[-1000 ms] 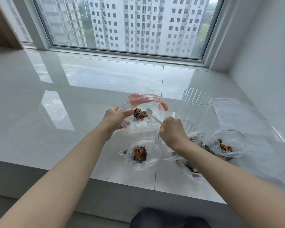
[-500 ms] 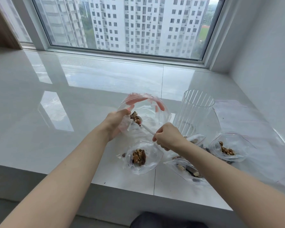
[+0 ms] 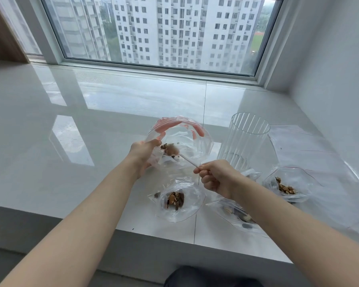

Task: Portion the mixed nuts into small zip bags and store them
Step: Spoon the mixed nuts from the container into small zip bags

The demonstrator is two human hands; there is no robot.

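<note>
The left half of the glossy white table (image 3: 50,125) is bare tile, running from the front edge back to the window (image 3: 158,32), so open room lies on that side. Near the middle, the left hand (image 3: 142,155) curls its grip round the near-left rim of a large clear zip bag (image 3: 182,141) with a pink strip at its mouth, holding it open and raised off the table. A white spoon (image 3: 179,153) reaches into that mouth with mixed nuts (image 3: 170,149) on its bowl; the right hand (image 3: 216,177) pinches the end of the handle, fingers curled tight. Below the hands, close to the table's front edge, a small bag (image 3: 180,200) lies open with nuts inside. To the right, a second small bag (image 3: 236,216) sits partly under the right forearm, nearly at the edge. Behind it stands an upright ribbed clear cup (image 3: 247,139). Further right, a third small bag (image 3: 286,186) holds nuts, resting on flat empty bags (image 3: 311,148) near the side wall.
</note>
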